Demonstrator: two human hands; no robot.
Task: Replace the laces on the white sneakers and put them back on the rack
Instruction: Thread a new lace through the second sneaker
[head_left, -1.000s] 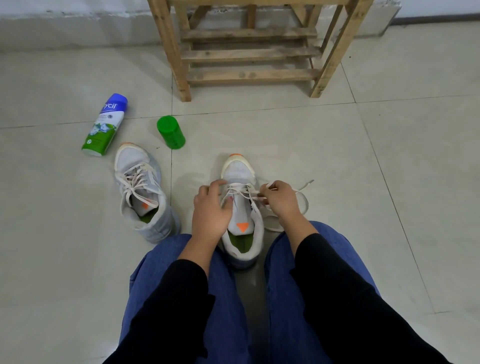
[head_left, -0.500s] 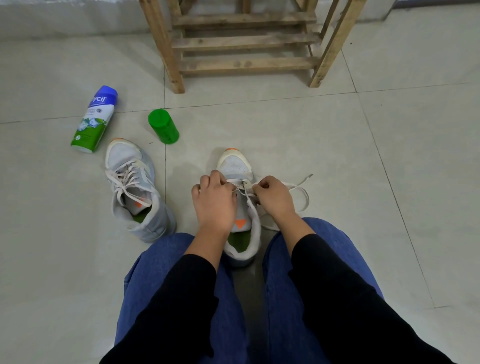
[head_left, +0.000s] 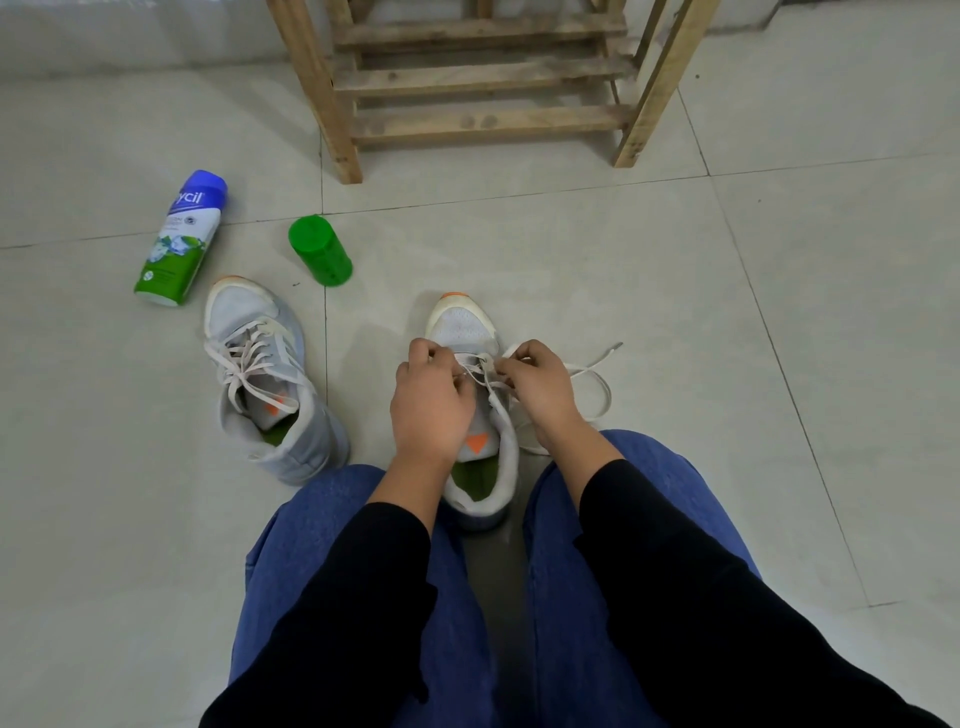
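- White sneaker (head_left: 464, 332) being laced stands on the tiled floor (head_left: 649, 270) between the person's knees, toe pointing toward the wooden rack (head_left: 483, 78).
- The left hand (head_left: 431, 405) is curled over the sneaker's lacing, fingers pinched on the lace (head_left: 597, 379) near the upper eyelets; it covers much of the tongue.
- The right hand (head_left: 540, 389) is closed on the lace as well, thumb and fingertips pinching it just beside the left hand's fingers.
- From the right hand the loose lace runs out in a loop over the floor to the right of the sneaker, its tipped end lying furthest out.
- The sneaker shows an orange toe tip, a grey-white mesh upper, an orange triangle on the tongue and a green insole inside the padded collar.
- The second sneaker (head_left: 270, 379) lies to the left, apart from the first, fully laced with pale laces, with the same orange toe and green insole.
- Beyond it a green cap (head_left: 320, 258) lies on its side, and further left a spray can (head_left: 179, 239) lies flat, blue at the top, white and green below; the letters "ycil" can be read, the small print cannot.
- The rack stands further off, well apart from both sneakers, its visible lower slats bare.
- Black sleeves (head_left: 363, 613) and blue jeans (head_left: 561, 571) fill the near foreground.
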